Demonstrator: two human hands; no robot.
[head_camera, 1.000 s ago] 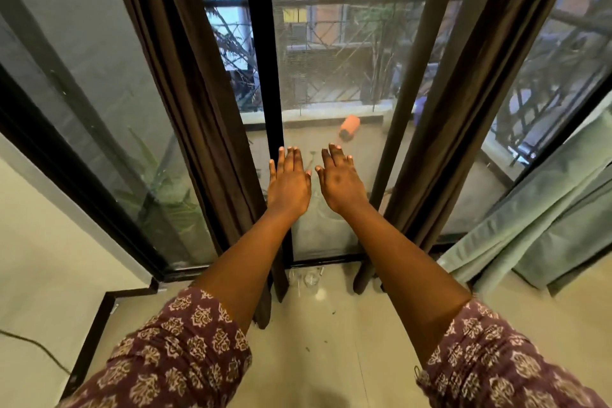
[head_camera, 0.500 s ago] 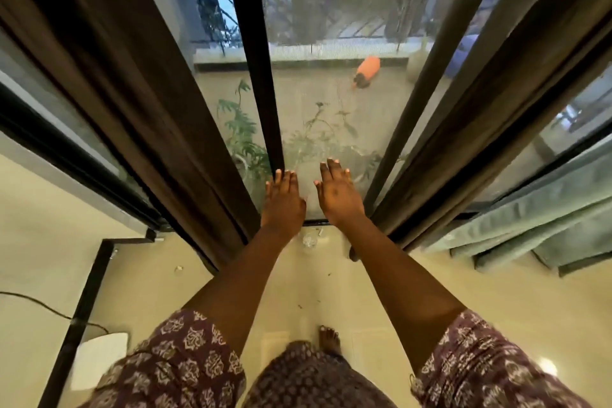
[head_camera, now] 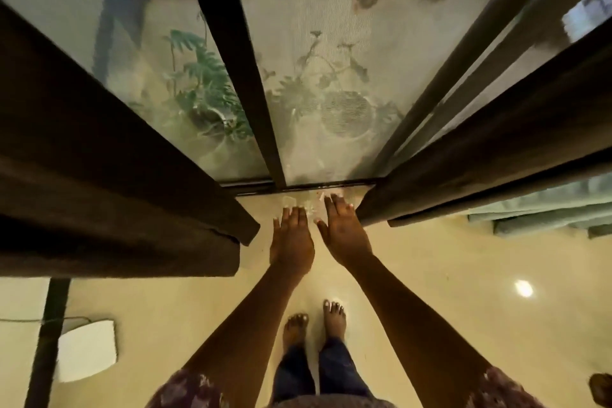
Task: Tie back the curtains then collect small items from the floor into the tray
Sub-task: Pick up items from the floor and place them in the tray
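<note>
My left hand (head_camera: 292, 242) and right hand (head_camera: 344, 235) reach down mid-frame, fingers straight and spread, holding nothing. Just past my fingertips, small clear items (head_camera: 299, 201) lie on the floor (head_camera: 463, 275) by the door track (head_camera: 251, 187). Dark curtains (head_camera: 109, 182) hang at left and right. My bare feet (head_camera: 314, 325) stand at lower centre.

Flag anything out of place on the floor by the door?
Yes: small clear bits lie scattered on the tiled floor against the door track, just beyond the fingertips of the left hand and right hand. What they are is too blurred to tell. Both hands are flat and empty.
</note>
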